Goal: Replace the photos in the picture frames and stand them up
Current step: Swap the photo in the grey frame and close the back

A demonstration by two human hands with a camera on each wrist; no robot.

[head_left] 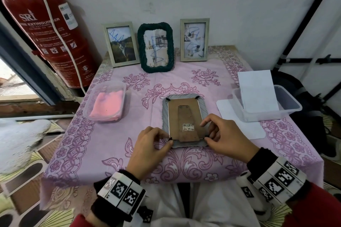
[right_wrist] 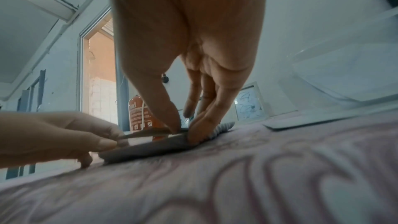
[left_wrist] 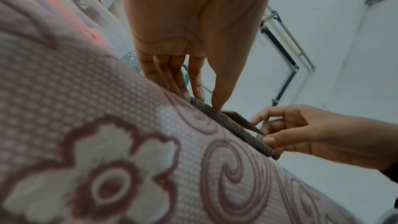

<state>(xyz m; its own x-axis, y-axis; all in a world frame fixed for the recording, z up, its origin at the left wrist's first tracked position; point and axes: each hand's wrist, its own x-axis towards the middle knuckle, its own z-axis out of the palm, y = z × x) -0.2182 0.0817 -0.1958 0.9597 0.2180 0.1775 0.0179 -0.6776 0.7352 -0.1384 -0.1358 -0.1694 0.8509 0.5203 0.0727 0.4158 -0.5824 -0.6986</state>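
Observation:
A grey ribbed picture frame point(head_left: 202, 106) lies face down near the table's front edge, brown backing board point(head_left: 172, 114) and stand leg up. Black tabs sit at its corners. My left hand point(head_left: 168, 139) pinches the frame's near left corner, thumb on the front edge point(left_wrist: 226, 120). My right hand point(head_left: 205, 133) grips the near right corner, thumb in front and fingers on the side point(right_wrist: 150, 147). Three frames stand against the back wall: a silver one point(head_left: 121, 44), a dark green one point(head_left: 156, 48) and another silver one point(head_left: 194, 39), each with a scribbled photo.
A clear tub point(head_left: 88, 103) with a pink cloth sits left of the frame. At the right, a clear tub point(head_left: 289, 103) holds white sheets, and a white sheet point(head_left: 239, 125) lies beside it. A red fire extinguisher point(head_left: 46, 29) hangs at the table's left back corner.

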